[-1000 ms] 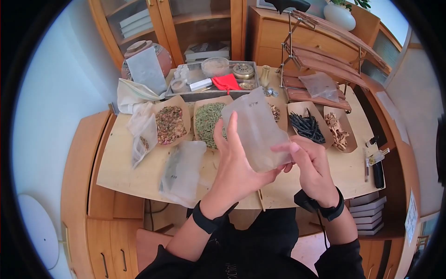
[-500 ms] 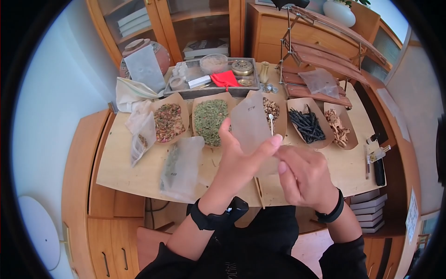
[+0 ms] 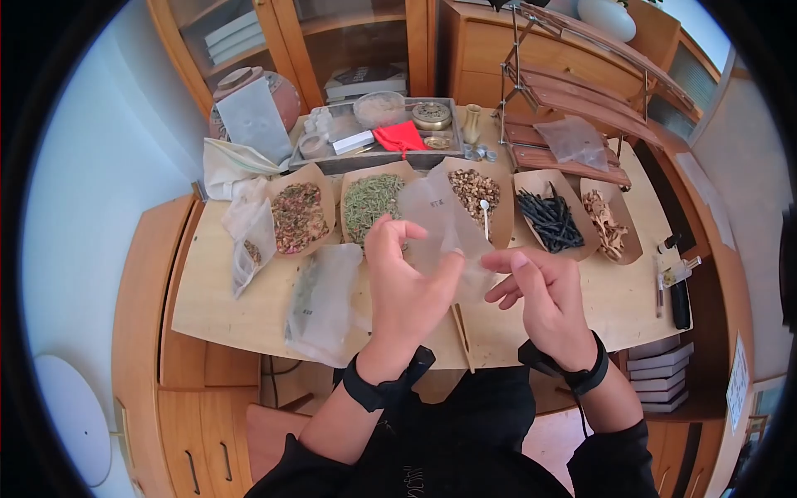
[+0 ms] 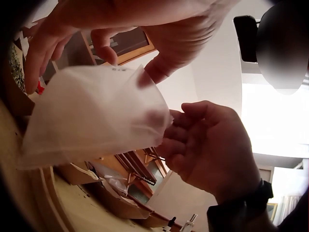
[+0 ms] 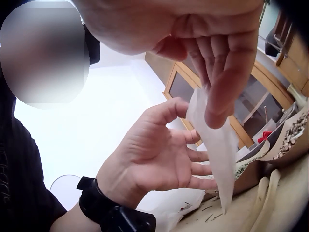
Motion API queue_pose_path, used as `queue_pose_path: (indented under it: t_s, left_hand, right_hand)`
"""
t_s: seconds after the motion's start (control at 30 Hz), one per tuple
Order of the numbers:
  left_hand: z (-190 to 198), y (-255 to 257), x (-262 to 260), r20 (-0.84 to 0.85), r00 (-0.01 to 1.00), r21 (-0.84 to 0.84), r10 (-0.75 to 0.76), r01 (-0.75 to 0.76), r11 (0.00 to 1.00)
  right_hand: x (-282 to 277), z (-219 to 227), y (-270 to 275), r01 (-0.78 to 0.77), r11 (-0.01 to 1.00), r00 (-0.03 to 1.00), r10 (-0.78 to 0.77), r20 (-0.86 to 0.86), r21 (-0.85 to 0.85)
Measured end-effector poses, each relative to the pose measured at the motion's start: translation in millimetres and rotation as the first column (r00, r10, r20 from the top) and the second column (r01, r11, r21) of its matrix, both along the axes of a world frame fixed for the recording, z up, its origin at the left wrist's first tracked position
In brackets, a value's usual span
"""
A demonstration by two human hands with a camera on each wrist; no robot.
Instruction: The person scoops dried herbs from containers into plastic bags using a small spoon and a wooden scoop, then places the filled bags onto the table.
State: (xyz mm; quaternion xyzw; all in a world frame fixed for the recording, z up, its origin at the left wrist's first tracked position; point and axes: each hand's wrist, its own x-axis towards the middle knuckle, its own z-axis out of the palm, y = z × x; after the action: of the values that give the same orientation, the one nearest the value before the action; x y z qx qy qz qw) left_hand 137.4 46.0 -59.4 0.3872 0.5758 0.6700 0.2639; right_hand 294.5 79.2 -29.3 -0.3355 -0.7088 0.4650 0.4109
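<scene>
A translucent bag [image 3: 436, 216] with small dark print hangs between both hands above the table. My left hand [image 3: 407, 286] holds it with the thumb at its near edge and the fingers curved around the side. At the bag's right edge, my right hand [image 3: 548, 299] touches it with loosely bent fingers, the thumb standing apart. Through the film of the bag [image 4: 96, 111] in the left wrist view, a fingertip shows as a dark blur. In the right wrist view the bag [image 5: 219, 150] appears narrow, seen nearly edge-on. A second printed bag [image 3: 324, 299] lies on the table.
Paper trays hold petals [image 3: 299, 217], green herb [image 3: 374, 199], brown pieces with a small spoon [image 3: 485, 207], black sticks [image 3: 550, 220] and pale slices [image 3: 604, 224]. Behind are a grey tray [image 3: 332, 166] and a wooden rack [image 3: 573, 100]. Wooden tongs [image 3: 462, 336] lie in front.
The bag has shifted left and tilted, uncovering the brown pieces and spoon. My right fingers have loosened from their curl and spread at the bag's edge; my left hand has moved slightly left.
</scene>
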Motion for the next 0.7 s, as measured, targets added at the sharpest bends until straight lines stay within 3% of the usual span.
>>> queue_pose_path:
  t_s: [0.03, 0.07, 0.2, 0.27, 0.33, 0.37, 0.43, 0.47, 0.5, 0.57, 0.7]
  left_hand:
    - [-11.9, 2.8, -7.5, -0.274, 0.961, -0.014, 0.034, -0.039, 0.999]
    - [-13.5, 4.1, -10.6, -0.526, 0.848, -0.016, 0.059, -0.08, 0.997]
    - [1.2, -0.9, -1.8, -0.544, 0.823, 0.071, 0.166, -0.152, 0.986]
    - [15.8, -6.6, 1.5, -0.297, 0.954, -0.205, -0.036, -0.027, 0.978]
    - [14.6, -6.9, 4.5, -0.35, 0.937, -0.147, -0.013, -0.041, 0.988]
    - [13.7, -7.0, 5.8, -0.399, 0.917, -0.086, 0.016, -0.054, 0.995]
    - [9.1, -6.5, 5.3, -0.457, 0.889, -0.09, 0.012, -0.059, 0.994]
    - [7.2, -6.3, 5.0, -0.511, 0.86, -0.091, 0.012, -0.068, 0.994]
    - [6.5, -6.0, 5.5, -0.513, 0.858, -0.091, 0.003, -0.058, 0.994]
    - [6.4, -5.3, 6.4, -0.501, 0.866, -0.093, 0.007, -0.061, 0.994]
    - [7.5, -5.7, 5.8, -0.492, 0.87, -0.092, 0.013, -0.066, 0.994]
  right_hand:
    - [0.3, -2.3, -0.7, -0.02, 0.999, 1.0, 0.02, -0.01, -0.04]
    - [0.4, -5.0, -1.0, -0.018, 0.999, 1.0, 0.018, -0.01, -0.041]
    - [-0.5, -11.6, -0.8, -0.016, 0.999, 1.0, 0.017, 0.007, -0.029]
    - [0.3, -7.9, 0.8, -0.002, 0.999, 1.0, 0.001, -0.008, -0.038]
    - [1.0, 4.1, 7.2, 0.043, 0.957, 0.995, -0.066, -0.069, -0.288]
    - [1.4, 2.4, 14.6, 0.047, 0.956, 0.995, -0.071, -0.071, -0.289]
    - [3.8, -5.7, 34.2, 0.193, 0.978, 0.951, -0.168, 0.261, -0.074]
    - [3.1, -5.8, 40.8, 0.183, 0.981, 0.899, -0.143, 0.414, -0.059]
    - [2.3, -5.6, 44.9, 0.193, 0.979, 0.899, -0.152, 0.411, -0.06]
    - [0.8, -5.6, 50.9, 0.13, 0.969, 0.824, 0.012, 0.567, -0.21]
    - [-1.0, -20.4, 63.2, 0.121, 0.946, 0.861, 0.05, 0.506, -0.3]
